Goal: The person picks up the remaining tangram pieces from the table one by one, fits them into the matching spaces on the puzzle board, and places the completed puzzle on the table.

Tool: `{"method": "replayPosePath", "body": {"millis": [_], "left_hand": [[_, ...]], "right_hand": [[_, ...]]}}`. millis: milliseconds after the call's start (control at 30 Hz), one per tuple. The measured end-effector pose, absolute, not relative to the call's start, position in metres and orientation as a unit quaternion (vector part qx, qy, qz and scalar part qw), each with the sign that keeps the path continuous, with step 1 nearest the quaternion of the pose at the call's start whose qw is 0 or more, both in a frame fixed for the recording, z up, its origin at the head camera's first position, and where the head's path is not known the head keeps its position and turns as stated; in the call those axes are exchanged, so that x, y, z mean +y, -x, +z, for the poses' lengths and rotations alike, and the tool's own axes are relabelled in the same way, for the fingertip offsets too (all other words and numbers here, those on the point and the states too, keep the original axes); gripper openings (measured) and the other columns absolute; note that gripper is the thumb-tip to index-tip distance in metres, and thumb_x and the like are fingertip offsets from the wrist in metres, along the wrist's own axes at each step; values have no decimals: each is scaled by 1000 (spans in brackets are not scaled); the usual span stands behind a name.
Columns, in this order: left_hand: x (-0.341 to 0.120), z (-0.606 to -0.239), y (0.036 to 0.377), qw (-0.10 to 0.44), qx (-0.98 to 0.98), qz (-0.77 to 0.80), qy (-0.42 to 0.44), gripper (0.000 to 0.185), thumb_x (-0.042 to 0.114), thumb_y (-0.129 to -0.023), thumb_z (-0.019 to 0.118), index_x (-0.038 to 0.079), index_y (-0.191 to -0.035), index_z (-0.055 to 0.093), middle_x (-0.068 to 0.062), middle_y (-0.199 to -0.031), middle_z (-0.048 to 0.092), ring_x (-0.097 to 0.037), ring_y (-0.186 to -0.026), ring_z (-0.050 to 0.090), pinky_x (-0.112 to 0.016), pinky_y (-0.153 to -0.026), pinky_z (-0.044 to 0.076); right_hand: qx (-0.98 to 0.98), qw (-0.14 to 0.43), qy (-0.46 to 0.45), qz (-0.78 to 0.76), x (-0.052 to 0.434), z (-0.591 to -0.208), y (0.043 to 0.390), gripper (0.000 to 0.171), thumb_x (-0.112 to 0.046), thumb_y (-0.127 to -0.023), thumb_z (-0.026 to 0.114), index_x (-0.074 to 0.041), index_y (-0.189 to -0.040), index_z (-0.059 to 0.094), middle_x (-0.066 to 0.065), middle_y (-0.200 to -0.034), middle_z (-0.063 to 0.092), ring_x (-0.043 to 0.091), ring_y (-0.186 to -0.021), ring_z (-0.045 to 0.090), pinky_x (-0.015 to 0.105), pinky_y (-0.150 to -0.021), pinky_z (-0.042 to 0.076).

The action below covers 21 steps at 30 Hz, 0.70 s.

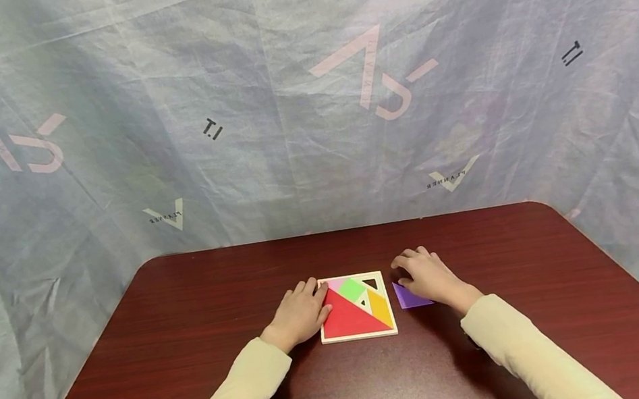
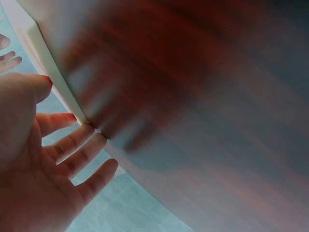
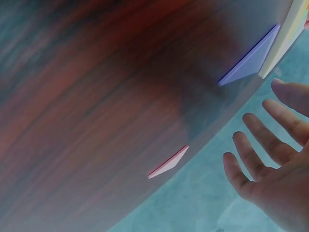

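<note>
A square tangram puzzle tray (image 1: 358, 337) with a pale rim lies on the table. In it are a red triangle (image 1: 348, 318), a green square (image 1: 351, 288), an orange piece (image 1: 380, 308) and a pink piece (image 1: 334, 284). Dark gaps show at its upper right and centre. My left hand (image 1: 300, 312) rests at the tray's left edge, fingers loosely extended and thumb over the red triangle; the left wrist view shows fingertips at the tray's rim (image 2: 53, 72). Spread fingers of my right hand (image 1: 428, 276) hang over a flat purple piece (image 1: 411, 297), partly covered in the head view.
A small pink-and-red piece (image 3: 169, 163) lies on the table in the right wrist view; the right hand and arm hide it from the head view. The dark red wooden table (image 1: 232, 273) ends at a grey printed cloth (image 1: 266, 166) behind.
</note>
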<state>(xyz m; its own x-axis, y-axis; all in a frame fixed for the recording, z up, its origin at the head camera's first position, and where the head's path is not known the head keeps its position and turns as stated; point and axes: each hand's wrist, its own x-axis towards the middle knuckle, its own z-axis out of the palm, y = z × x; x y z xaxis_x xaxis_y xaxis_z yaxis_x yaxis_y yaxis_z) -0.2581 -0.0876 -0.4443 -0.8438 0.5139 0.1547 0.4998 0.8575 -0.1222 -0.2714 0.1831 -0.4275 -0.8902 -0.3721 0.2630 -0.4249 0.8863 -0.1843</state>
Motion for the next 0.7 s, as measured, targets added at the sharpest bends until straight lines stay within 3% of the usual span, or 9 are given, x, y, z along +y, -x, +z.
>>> {"method": "replayPosePath", "body": {"millis": [700], "left_hand": [[-88, -443, 258, 84, -960, 35, 264, 46, 37, -93, 48, 9, -129, 51, -11, -119, 49, -25, -108, 48, -40, -85, 44]], "right_hand": [[-969, 116, -172, 135, 229, -428, 278, 27, -9, -77, 69, -6, -103, 63, 11, -102, 61, 32, -88, 50, 49, -71, 41]]}}
